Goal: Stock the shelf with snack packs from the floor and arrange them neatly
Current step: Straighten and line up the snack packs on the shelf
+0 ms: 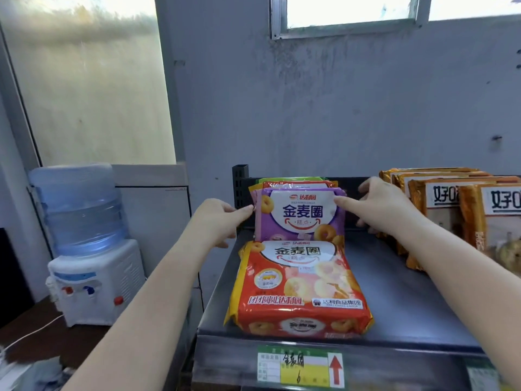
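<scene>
Purple snack pack [298,214] upright, between both hands [217,218] [377,204]

Both arms extended; left hand [218,218] and right hand [377,204] fingers pointing inward.

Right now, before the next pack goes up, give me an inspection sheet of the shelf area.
Surface: grey metal shelf, bare between the two pack groups; price tag on its front edge.
Job's things: purple pack upright at the front of a row of packs; red pack lying in front of it.
Clutter: nothing seen on the shelf.
Hands: left hand at the purple pack's left edge, right hand at its right edge.
Cables: white cord by the water dispenser.
Surroundings: orange packs in a row to the right; grey wall, window above.
</scene>
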Demonstrator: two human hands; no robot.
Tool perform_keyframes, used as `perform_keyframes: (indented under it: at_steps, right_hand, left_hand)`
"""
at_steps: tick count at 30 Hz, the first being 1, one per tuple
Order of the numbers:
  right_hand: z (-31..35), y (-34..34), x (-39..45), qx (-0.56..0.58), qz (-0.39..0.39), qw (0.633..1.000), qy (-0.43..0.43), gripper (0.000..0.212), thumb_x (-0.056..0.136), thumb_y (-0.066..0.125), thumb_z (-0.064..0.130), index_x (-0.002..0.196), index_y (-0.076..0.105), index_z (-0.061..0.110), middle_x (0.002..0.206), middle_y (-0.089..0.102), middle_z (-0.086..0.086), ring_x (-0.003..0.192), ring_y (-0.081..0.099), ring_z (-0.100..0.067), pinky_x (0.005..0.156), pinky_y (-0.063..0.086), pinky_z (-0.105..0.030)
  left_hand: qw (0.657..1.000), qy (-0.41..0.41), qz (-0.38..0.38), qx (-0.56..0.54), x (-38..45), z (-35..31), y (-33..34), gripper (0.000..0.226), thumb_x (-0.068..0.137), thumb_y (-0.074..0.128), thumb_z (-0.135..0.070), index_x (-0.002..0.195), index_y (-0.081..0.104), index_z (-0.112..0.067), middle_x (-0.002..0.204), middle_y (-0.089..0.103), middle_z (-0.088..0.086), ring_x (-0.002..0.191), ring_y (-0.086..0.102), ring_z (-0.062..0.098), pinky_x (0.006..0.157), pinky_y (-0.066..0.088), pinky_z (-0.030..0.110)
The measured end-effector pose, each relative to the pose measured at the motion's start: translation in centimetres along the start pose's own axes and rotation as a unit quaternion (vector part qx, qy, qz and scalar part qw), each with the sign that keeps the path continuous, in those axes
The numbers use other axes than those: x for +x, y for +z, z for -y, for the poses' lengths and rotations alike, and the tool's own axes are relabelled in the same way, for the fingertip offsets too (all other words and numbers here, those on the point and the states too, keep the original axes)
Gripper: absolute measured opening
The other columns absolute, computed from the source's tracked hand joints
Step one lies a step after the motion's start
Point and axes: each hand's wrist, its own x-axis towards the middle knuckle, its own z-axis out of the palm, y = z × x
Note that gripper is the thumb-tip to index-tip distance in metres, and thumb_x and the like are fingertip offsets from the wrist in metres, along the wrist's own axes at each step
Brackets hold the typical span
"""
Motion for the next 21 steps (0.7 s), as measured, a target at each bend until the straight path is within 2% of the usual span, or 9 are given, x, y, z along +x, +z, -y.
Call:
perform_keyframes:
  at_steps: [3, 4, 6, 8, 10, 12, 16, 19, 21]
  right_hand:
    - [0.0, -0.6, -3.3, -0.045, 0.174, 0.982, 0.056, 0.056, 0.081, 0.053, 0.058, 0.090, 0.064, 0.004, 0.070, 0.071, -0.007, 0.058, 0.068, -0.017, 0.048, 0.050, -0.023]
    - [0.1, -0.4, -4.2, -0.047, 0.227, 0.971, 0.064, 0.053, 0.082, 0.053, 0.058, 0.087, 0.066, 0.006, 0.067, 0.071, -0.005, 0.056, 0.068, -0.014, 0.046, 0.049, -0.021]
    - [0.2, 0.2, -5.5, -0.023, 0.258, 0.965, 0.048, 0.043, 0.083, 0.057, 0.050, 0.088, 0.067, 0.009, 0.071, 0.071, -0.002, 0.061, 0.069, -0.013, 0.049, 0.052, -0.021]
    - [0.1, 0.8, -6.1, 0.014, 0.228, 0.973, 0.022, 0.031, 0.083, 0.061, 0.041, 0.089, 0.065, 0.011, 0.078, 0.069, -0.002, 0.069, 0.068, -0.013, 0.055, 0.055, -0.023]
    - [-0.1, 1.1, -6.4, 0.072, 0.166, 0.983, 0.010, 0.023, 0.081, 0.066, 0.035, 0.087, 0.062, 0.013, 0.078, 0.068, -0.001, 0.069, 0.065, -0.012, 0.053, 0.052, -0.023]
    - [-0.4, 1.2, -6.4, 0.112, 0.090, 0.990, -0.016, 0.023, 0.079, 0.069, 0.033, 0.089, 0.060, 0.014, 0.078, 0.067, -0.001, 0.069, 0.064, -0.011, 0.053, 0.049, -0.023]
    - [-0.5, 2.0, -6.3, 0.107, -0.042, 0.990, -0.078, 0.026, 0.077, 0.071, 0.033, 0.095, 0.060, 0.017, 0.081, 0.066, -0.001, 0.077, 0.063, -0.016, 0.054, 0.044, -0.021]
    - [-0.5, 2.5, -6.4, 0.075, -0.044, 0.994, -0.071, 0.030, 0.079, 0.069, 0.033, 0.102, 0.057, 0.018, 0.085, 0.063, 0.001, 0.079, 0.060, -0.016, 0.054, 0.043, -0.022]
    - [-0.6, 2.7, -6.5, 0.061, -0.039, 0.995, -0.065, 0.033, 0.081, 0.068, 0.035, 0.107, 0.055, 0.018, 0.090, 0.061, 0.001, 0.081, 0.058, -0.015, 0.059, 0.046, -0.026]
  left_hand:
    - [0.989, -0.070, 0.098, 0.085, -2.5, 1.1, -0.7, 0.043, 0.082, 0.058, -0.050, 0.083, 0.062, -0.008, 0.073, 0.067, 0.002, 0.067, 0.069, 0.017, 0.057, 0.057, 0.029]
    - [0.985, -0.074, 0.132, 0.086, -3.2, 1.5, -0.6, 0.040, 0.080, 0.060, -0.050, 0.080, 0.065, -0.010, 0.069, 0.069, 0.000, 0.062, 0.069, 0.014, 0.052, 0.056, 0.026]
    - [0.985, -0.049, 0.162, 0.044, -4.2, 2.2, -0.3, 0.029, 0.077, 0.066, -0.045, 0.081, 0.069, -0.016, 0.068, 0.074, -0.004, 0.061, 0.071, 0.010, 0.050, 0.056, 0.021]
    - [0.989, -0.014, 0.145, -0.028, -4.7, 2.8, 0.3, 0.018, 0.076, 0.071, -0.036, 0.082, 0.070, -0.019, 0.066, 0.074, -0.007, 0.060, 0.072, 0.006, 0.049, 0.054, 0.018]
    - [0.988, 0.024, 0.107, -0.109, -4.9, 3.1, 1.0, 0.007, 0.075, 0.074, -0.025, 0.076, 0.067, -0.025, 0.055, 0.070, -0.014, 0.054, 0.069, 0.000, 0.044, 0.050, 0.014]
    - [0.982, 0.086, 0.059, -0.160, -4.9, 3.3, 1.7, 0.016, 0.074, 0.074, -0.018, 0.075, 0.064, -0.031, 0.053, 0.068, -0.021, 0.056, 0.068, -0.004, 0.046, 0.050, 0.012]
    - [0.966, 0.157, -0.037, -0.201, -5.0, 3.0, 2.7, 0.030, 0.073, 0.075, -0.013, 0.098, 0.069, -0.029, 0.083, 0.071, -0.015, 0.077, 0.071, 0.002, 0.068, 0.059, 0.021]
    - [0.972, 0.144, -0.033, -0.182, -5.1, 3.4, 3.1, 0.036, 0.075, 0.074, -0.014, 0.110, 0.068, -0.018, 0.098, 0.073, -0.002, 0.090, 0.071, 0.014, 0.077, 0.060, 0.035]
    - [0.976, 0.145, -0.023, -0.159, -5.2, 3.5, 3.1, 0.037, 0.076, 0.072, -0.016, 0.112, 0.066, -0.019, 0.100, 0.071, -0.003, 0.095, 0.069, 0.017, 0.080, 0.059, 0.038]
